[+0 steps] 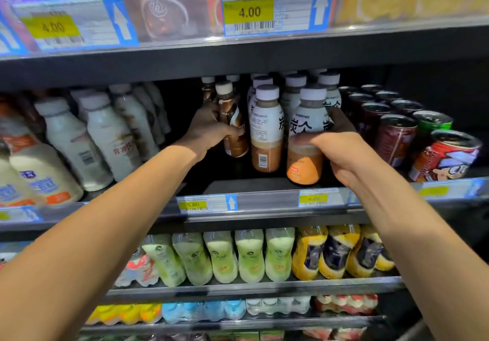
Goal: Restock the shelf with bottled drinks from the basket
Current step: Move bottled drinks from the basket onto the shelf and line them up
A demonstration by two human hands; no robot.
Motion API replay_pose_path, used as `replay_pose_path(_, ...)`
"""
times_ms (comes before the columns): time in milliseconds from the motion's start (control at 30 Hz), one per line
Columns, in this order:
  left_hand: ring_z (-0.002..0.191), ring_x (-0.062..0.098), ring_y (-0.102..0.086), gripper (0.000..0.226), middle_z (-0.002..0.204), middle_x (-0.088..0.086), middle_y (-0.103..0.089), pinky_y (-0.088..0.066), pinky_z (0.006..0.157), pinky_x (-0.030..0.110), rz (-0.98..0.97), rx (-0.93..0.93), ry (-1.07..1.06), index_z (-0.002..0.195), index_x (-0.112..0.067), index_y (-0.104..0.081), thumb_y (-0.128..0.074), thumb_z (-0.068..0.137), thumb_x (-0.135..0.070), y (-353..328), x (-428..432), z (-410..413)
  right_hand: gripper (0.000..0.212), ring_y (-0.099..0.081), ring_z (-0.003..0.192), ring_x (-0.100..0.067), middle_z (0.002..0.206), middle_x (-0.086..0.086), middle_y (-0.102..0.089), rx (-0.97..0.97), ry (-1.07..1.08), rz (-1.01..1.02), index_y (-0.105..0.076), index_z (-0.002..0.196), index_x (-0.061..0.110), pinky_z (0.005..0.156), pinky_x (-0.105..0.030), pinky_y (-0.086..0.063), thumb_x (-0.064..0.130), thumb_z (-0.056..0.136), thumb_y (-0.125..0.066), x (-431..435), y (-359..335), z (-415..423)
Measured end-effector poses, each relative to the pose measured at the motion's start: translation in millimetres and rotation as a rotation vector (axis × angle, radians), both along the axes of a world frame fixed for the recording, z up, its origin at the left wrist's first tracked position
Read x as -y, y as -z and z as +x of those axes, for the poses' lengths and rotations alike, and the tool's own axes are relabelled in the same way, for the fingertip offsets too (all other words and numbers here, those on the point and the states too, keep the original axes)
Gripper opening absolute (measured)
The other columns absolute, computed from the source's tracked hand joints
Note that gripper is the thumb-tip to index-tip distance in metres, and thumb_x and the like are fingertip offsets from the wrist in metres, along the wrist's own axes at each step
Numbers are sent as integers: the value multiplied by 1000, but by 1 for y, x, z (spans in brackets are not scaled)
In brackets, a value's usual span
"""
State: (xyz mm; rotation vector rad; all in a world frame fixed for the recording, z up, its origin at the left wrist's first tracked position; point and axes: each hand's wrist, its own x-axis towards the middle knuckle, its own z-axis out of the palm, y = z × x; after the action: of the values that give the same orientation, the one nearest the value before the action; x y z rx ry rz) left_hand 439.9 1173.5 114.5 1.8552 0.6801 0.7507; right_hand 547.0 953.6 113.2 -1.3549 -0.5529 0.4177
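– Bottles in both hands, why?
– My guess is that 2 lanes are being filled at once. The left hand (206, 133) wraps a brown-labelled bottle (236, 146) set back in its lane on the middle shelf (264, 182). The right hand (338, 152) clasps a white-capped TANBING bottle (308, 118) at the front, label outward for shoppers, near the red cans (394, 137).
– Arm pose?
– Both forearms reach forward and up, the left further in. No basket is in view.

Two hands (209, 131) (341, 152), five pale green bottles (221, 256), two 4.00 tags (248, 11)
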Motion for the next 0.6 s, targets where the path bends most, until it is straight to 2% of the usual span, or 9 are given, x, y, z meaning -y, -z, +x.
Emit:
replay_pose_path(67,97,20,-71,50,102,4,-75,-55,94,47,-8,-7,-12,98,-21,-67,-89,58,-1,2,-3,4,77,-72,95,-21,103,-5,-75,25,3,-4,-60,122,11,79,-39,-58,-13,52,-83,-5,1,2)
replay_pose_path(167,100,22,-70,67,107,4,-74,-55,93,48,7,-16,-36,112,-18,-64,-92,52,-9,4,-8,12,82,-71,98,-22,106,-5,-74,86,0,-37,-57,121,12,86,-45,-58,-3,46,-84,-10,2,3)
replay_pose_path(267,102,22,-68,65,111,4,-72,-55,93,48,37,-42,-41,116,-17,-63,-90,58,-6,3,-10,17,79,-70,101,-20,111,-3,-72,142,-3,-74,-53,126,16,89,-45,-57,-4,57,-87,-12,5,6)
replay_pose_path(367,104,22,-67,56,113,4,-70,-56,92,47,69,-45,-57,108,-24,-58,-89,63,-9,5,-10,20,73,-69,101,-15,113,-1,-71,188,-2,-87,-52,127,14,86,-37,-57,-3,65,-86,-12,9,9)
replay_pose_path(500,99,24,-69,60,108,4,-70,-58,87,47,50,-51,-108,98,-25,-53,-93,53,-26,9,-16,25,69,-65,89,1,104,8,-69,234,15,-106,-51,125,16,67,-15,-53,2,68,-86,-12,8,11)
replay_pose_path(600,101,25,-67,55,107,4,-67,-57,88,46,56,-63,-125,91,-25,-49,-93,60,-20,10,-17,27,68,-62,85,5,100,12,-66,255,34,-112,-48,124,18,62,-9,-50,2,70,-85,-16,9,13)
